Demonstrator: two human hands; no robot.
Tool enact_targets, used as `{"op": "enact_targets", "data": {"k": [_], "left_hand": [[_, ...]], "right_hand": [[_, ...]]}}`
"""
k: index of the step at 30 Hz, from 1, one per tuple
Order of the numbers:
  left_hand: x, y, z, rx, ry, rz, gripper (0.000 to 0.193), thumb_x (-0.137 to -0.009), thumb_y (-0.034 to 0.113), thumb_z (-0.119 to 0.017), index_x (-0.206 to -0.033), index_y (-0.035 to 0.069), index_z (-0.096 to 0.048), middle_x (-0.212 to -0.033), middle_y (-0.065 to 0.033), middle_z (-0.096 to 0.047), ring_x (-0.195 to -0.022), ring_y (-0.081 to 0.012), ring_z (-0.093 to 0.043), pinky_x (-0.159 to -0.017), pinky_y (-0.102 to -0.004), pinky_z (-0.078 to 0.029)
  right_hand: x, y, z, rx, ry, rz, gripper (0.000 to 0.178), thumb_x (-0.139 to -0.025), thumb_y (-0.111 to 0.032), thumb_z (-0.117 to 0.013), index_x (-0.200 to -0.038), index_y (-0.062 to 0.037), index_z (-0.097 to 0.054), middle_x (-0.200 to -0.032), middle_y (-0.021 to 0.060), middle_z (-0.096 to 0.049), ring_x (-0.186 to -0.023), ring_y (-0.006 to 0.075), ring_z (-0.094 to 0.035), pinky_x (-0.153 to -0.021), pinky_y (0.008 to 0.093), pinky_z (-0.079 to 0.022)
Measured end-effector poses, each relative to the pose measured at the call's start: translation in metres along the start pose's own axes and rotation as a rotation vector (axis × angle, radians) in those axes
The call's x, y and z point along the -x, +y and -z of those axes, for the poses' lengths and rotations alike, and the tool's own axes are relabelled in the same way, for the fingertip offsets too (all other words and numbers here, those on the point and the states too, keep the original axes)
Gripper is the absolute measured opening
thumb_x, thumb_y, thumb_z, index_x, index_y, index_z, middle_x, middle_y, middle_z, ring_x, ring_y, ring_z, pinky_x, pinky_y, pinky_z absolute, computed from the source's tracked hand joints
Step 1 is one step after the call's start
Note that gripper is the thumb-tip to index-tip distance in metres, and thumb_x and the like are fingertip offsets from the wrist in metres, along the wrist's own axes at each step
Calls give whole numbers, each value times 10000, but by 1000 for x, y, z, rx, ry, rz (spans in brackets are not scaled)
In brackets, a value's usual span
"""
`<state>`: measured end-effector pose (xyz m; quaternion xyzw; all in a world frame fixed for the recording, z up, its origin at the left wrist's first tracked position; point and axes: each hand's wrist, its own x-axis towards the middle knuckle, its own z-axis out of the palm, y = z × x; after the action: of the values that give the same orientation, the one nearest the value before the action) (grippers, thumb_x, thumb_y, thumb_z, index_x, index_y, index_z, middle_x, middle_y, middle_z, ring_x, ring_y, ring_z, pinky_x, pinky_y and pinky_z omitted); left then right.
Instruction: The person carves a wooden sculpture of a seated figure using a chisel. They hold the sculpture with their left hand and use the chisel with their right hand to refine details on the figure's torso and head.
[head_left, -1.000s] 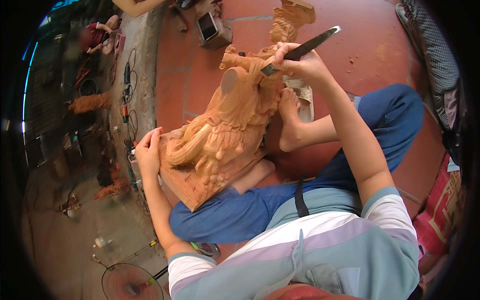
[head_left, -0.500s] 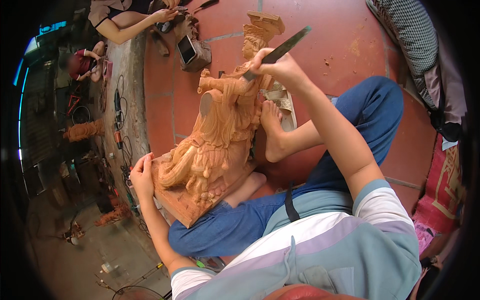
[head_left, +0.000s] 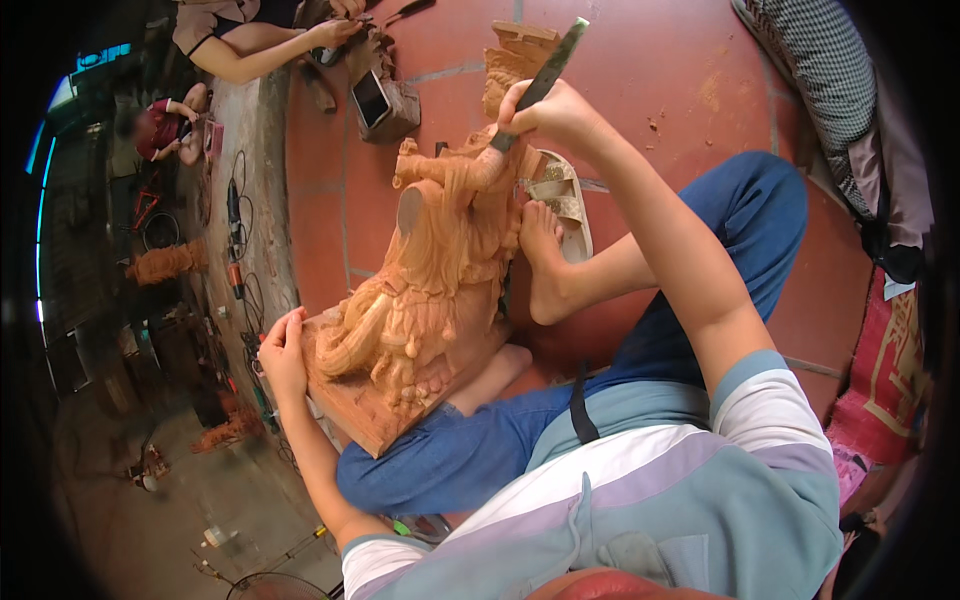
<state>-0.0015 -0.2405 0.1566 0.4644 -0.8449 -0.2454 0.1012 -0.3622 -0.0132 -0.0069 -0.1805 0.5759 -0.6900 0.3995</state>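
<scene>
A carved wooden statue (head_left: 440,250) of a robed figure leans away from me, its square base (head_left: 370,420) against my leg. My left hand (head_left: 285,355) grips the base's left edge. In my right hand (head_left: 548,112) is a long, dark, flat tool (head_left: 560,62), held between thumb and fingers. Its lower end meets the statue near the shoulder and neck; the other end points up and away. I cannot make out whether it is a file or a blade. My right hand and the tool partly cover the statue's head.
Beyond the statue, a phone (head_left: 371,98) lies on a wooden block (head_left: 395,115). Another person's arm (head_left: 270,62) reaches in at the top left. A sandal (head_left: 568,205) sits beside my bare foot (head_left: 545,260). Power tools (head_left: 236,225) with cords line the ledge at left.
My right hand has shifted slightly up, and the tool has swung steeper, its far end now higher and more to the left. My left hand stays on the base.
</scene>
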Motion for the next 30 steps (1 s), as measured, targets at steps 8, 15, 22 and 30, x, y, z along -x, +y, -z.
{"op": "enact_targets", "data": {"k": [8,15,22,30], "left_hand": [[-3,-4,1,3,-1,-14,276,-932,214,-589,-1052,-16,-683,-969,-80,-691,-891,-127,-618,-800,-262,-476],[-1,-8,0,27,-11,-19,268,-931,201,-587,-1047,-21,-681,-963,-83,-692,-882,-132,-617,-799,-268,-477],[-2,3,1,21,-2,-20,274,-934,203,-582,-1047,-27,-678,-969,-89,-692,-896,-140,-624,-806,-269,-480],[1,-3,2,3,14,-12,275,-935,210,-583,-1046,-22,-681,-979,-87,-690,-909,-138,-627,-811,-270,-481]], "right_hand": [[-19,0,-2,119,-32,-21,89,-661,-49,-646,-743,-66,-677,-685,13,-635,-581,100,-542,-513,263,-427],[-14,-18,-7,172,-85,-108,84,-633,-41,-628,-715,-35,-647,-711,32,-631,-662,124,-560,-610,267,-437],[-5,-36,-14,277,-128,-5,100,-642,-72,-640,-735,-49,-666,-686,28,-626,-668,126,-554,-621,300,-450],[-3,-11,-19,203,-65,88,52,-674,-43,-651,-724,-48,-639,-715,23,-617,-706,129,-575,-689,272,-467]]}}
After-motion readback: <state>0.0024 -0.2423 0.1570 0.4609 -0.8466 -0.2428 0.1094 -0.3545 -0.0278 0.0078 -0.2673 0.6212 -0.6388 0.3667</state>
